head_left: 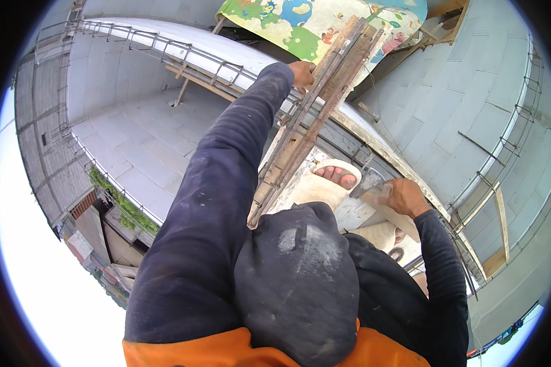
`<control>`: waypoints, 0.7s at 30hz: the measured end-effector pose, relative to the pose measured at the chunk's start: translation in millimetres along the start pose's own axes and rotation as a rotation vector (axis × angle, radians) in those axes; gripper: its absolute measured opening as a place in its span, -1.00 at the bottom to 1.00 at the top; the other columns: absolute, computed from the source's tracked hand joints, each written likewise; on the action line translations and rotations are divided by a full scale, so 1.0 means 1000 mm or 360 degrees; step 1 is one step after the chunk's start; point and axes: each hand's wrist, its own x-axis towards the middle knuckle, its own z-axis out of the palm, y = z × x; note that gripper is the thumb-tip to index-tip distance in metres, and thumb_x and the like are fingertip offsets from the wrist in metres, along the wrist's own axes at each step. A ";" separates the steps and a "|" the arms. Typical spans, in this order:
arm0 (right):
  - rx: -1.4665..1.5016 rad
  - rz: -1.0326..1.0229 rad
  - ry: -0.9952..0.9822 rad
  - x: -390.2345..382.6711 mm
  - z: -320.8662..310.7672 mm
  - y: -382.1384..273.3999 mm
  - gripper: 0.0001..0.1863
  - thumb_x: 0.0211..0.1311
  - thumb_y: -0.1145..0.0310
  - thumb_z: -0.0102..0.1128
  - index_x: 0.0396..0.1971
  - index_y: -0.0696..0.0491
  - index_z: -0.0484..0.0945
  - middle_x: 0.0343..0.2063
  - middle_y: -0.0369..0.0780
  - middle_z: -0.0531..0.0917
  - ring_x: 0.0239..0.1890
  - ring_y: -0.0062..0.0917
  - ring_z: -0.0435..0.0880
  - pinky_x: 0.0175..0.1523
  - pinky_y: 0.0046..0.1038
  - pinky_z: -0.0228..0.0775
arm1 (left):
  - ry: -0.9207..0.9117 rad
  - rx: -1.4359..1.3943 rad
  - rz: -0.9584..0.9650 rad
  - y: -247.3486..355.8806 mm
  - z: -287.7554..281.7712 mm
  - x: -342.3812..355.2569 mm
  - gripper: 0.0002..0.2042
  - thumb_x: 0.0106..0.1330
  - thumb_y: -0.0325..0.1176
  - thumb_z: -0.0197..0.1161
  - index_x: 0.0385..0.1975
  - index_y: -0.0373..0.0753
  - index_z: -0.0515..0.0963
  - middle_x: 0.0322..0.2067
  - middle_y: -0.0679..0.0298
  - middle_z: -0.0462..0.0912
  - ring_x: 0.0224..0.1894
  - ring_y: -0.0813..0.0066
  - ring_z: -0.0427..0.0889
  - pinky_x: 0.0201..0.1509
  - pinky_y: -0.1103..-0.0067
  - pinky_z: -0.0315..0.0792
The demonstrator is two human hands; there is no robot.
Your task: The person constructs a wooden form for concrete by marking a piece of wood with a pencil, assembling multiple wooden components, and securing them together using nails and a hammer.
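Note:
My left arm reaches far forward. Its hand (301, 76) is closed at the left edge of a long, weathered wooden beam (343, 79), with thin steel bars (300, 116) running along the beam; the fingertips are partly hidden. Low on the right, my right hand (404, 197) is closed round a flat tool (371, 181) with a greyish, blurred blade; its exact kind is unclear. Close by is my foot in a cream sandal (317, 188). The other sandal (376, 234) shows partly beneath the right hand.
Steel rebar cages (211, 68) cross on the left and curve round the right side (514, 131). Grey panelled surfaces (141, 131) lie lower on both sides. A colourful patterned sheet (275, 24) covers the far end. A wooden brace (502, 223) stands at right.

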 end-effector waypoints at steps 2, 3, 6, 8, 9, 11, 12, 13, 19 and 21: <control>0.0030 0.0010 0.0036 -0.001 0.001 0.002 -0.53 0.07 -0.13 0.48 -0.37 0.04 0.76 -0.39 -0.01 0.75 -0.23 -0.05 0.74 -0.08 -0.11 0.53 | -0.0076 -0.0044 0.0014 0.012 -0.003 -0.003 -0.48 0.40 -0.50 0.13 0.38 -0.34 0.36 0.00 -0.06 0.72 -0.04 0.22 0.78 0.01 0.45 0.65; 0.0009 -0.0007 0.0029 0.000 0.000 0.002 -0.52 0.06 -0.13 0.49 -0.37 0.04 0.75 -0.39 -0.01 0.75 -0.23 -0.05 0.74 -0.08 -0.11 0.53 | -0.0076 -0.0068 0.0022 0.008 -0.003 -0.001 -0.48 0.39 -0.51 0.11 0.38 -0.34 0.36 0.03 -0.06 0.70 -0.04 0.22 0.77 0.02 0.46 0.67; -0.0044 -0.0034 0.0003 0.002 -0.004 0.000 -0.50 0.05 -0.15 0.49 -0.38 0.05 0.75 -0.40 -0.01 0.75 -0.23 -0.05 0.74 -0.08 -0.11 0.54 | -0.0087 -0.0121 0.0044 -0.001 -0.003 0.004 -0.48 0.38 -0.53 0.09 0.38 -0.35 0.36 0.12 -0.07 0.64 -0.03 0.23 0.77 0.03 0.49 0.70; -0.0071 -0.0028 -0.0023 0.004 -0.006 -0.001 -0.49 0.05 -0.16 0.49 -0.38 0.05 0.75 -0.40 -0.01 0.75 -0.24 -0.05 0.74 -0.08 -0.12 0.54 | -0.0101 -0.0133 0.0048 -0.002 -0.003 0.006 -0.49 0.38 -0.52 0.11 0.36 -0.35 0.37 0.16 -0.07 0.61 -0.02 0.24 0.77 0.03 0.50 0.72; -0.0070 -0.0023 -0.0027 0.004 -0.007 -0.001 -0.48 0.04 -0.17 0.49 -0.38 0.06 0.75 -0.40 -0.01 0.75 -0.24 -0.05 0.74 -0.08 -0.12 0.54 | -0.0094 -0.0122 0.0039 -0.002 -0.003 0.006 -0.49 0.38 -0.51 0.13 0.36 -0.35 0.37 0.15 -0.07 0.61 -0.02 0.24 0.77 0.03 0.50 0.72; -0.0070 -0.0016 -0.0036 0.005 -0.007 -0.001 -0.47 0.04 -0.18 0.48 -0.39 0.06 0.74 -0.40 -0.01 0.75 -0.25 -0.05 0.74 -0.08 -0.12 0.55 | -0.0079 -0.0102 0.0018 -0.002 -0.002 0.006 -0.50 0.38 -0.48 0.16 0.34 -0.35 0.38 0.15 -0.06 0.61 -0.03 0.24 0.77 0.01 0.49 0.72; -0.0070 -0.0014 -0.0051 0.005 -0.008 -0.001 -0.44 0.04 -0.20 0.47 -0.36 0.07 0.73 -0.39 0.01 0.75 -0.24 -0.03 0.74 -0.08 -0.12 0.55 | -0.0067 -0.0052 0.0019 0.001 -0.002 0.004 -0.50 0.38 -0.48 0.16 0.34 -0.35 0.39 0.15 -0.06 0.61 -0.04 0.24 0.78 0.00 0.50 0.72; -0.0071 -0.0014 -0.0068 0.005 -0.008 0.000 -0.42 0.04 -0.21 0.46 -0.32 0.08 0.73 -0.37 0.03 0.75 -0.23 -0.01 0.74 -0.08 -0.11 0.55 | -0.0054 -0.0003 0.0018 0.003 -0.002 0.001 -0.51 0.39 -0.47 0.16 0.34 -0.35 0.39 0.14 -0.06 0.62 -0.06 0.24 0.79 -0.01 0.50 0.71; -0.0062 -0.0006 -0.0102 0.006 -0.007 -0.003 -0.40 0.02 -0.23 0.48 -0.33 0.09 0.72 -0.36 0.02 0.76 -0.21 -0.03 0.75 -0.06 -0.10 0.56 | -0.0097 -0.0008 -0.0037 0.012 -0.005 -0.009 -0.49 0.39 -0.48 0.11 0.37 -0.30 0.37 0.17 -0.07 0.61 -0.14 0.25 0.83 -0.04 0.45 0.67; -0.0086 -0.0014 -0.0115 0.006 -0.005 -0.003 -0.38 0.01 -0.24 0.48 -0.31 0.10 0.73 -0.35 0.02 0.76 -0.20 -0.04 0.75 -0.05 -0.10 0.56 | -0.0080 0.0007 -0.0023 0.007 -0.003 -0.009 -0.47 0.39 -0.46 0.12 0.39 -0.26 0.35 0.15 -0.07 0.63 -0.14 0.25 0.83 -0.05 0.43 0.66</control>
